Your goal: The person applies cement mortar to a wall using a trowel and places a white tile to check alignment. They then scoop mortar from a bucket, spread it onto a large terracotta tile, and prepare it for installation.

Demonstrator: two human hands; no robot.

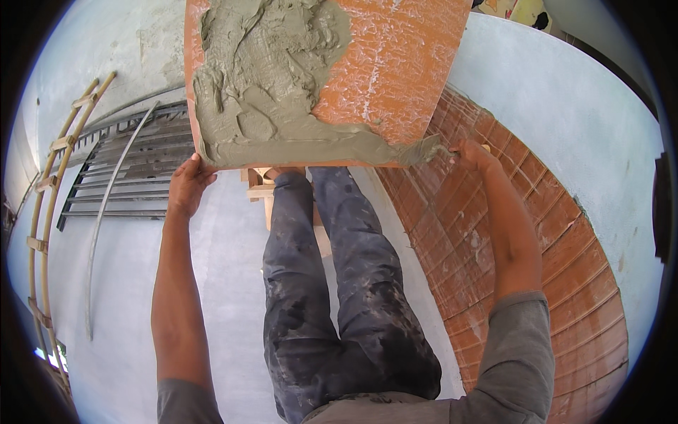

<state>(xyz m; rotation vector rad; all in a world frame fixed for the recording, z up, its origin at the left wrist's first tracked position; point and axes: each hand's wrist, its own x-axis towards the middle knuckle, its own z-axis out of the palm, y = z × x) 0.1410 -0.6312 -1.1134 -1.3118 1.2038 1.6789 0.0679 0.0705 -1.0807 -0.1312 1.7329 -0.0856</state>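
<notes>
A large orange tile (395,63) is held up at the top of the head view, its near edge toward me. Grey wet mortar (272,63) covers its left part in a thick layer and runs along the near edge. My left hand (189,185) is closed on the tile's near left corner, thumb near the edge. By the near right corner, my right hand (474,154) is wrapped round what looks like a trowel (428,150). Its blade is smeared with mortar and lies at the tile's edge; a pale handle end shows at the fist.
Brown tiles (537,240) in rows cover a curved band on the right, beside a pale blue wall (551,71). On the left are a wooden ladder (51,184), a dark metal grille (127,180) and a thin bent pipe (106,205). Wooden pieces (260,191) show near my feet.
</notes>
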